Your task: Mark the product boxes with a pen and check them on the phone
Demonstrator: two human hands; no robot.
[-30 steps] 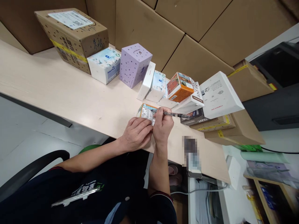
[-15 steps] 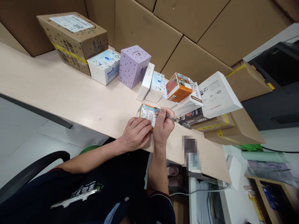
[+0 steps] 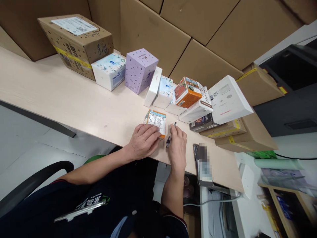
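Now the pen [image 3: 170,135] has come off the small orange-edged carton [image 3: 157,121]: a moment ago its tip was on the printed panel, and now the right hand [image 3: 178,145] has drawn back to the tabletop [image 3: 74,102] just beside the carton, fingers curled loosely round the pen, whose tip points up and away from the label. The left hand [image 3: 143,142] stays where it was, palm down, fingertips pressing the near edge of the carton so that it lies flat, its printed table of figures facing up; that grip is a pinning hold rather than a closed one. Judging by the lifted pen, the marking of this carton looks finished, or at least paused. Behind the hands runs a row of packages along the cardboard wall: a brown shipping box [image 3: 76,41], a pale tissue pack [image 3: 109,71], a lilac box [image 3: 140,69], a slim white box [image 3: 153,86], an orange box [image 3: 187,92] perched on others, and a large white flat box [image 3: 229,99] atop taped brown parcels. To the right of the hands a blurred handheld device [image 3: 203,162] lies near the tabletop's edge
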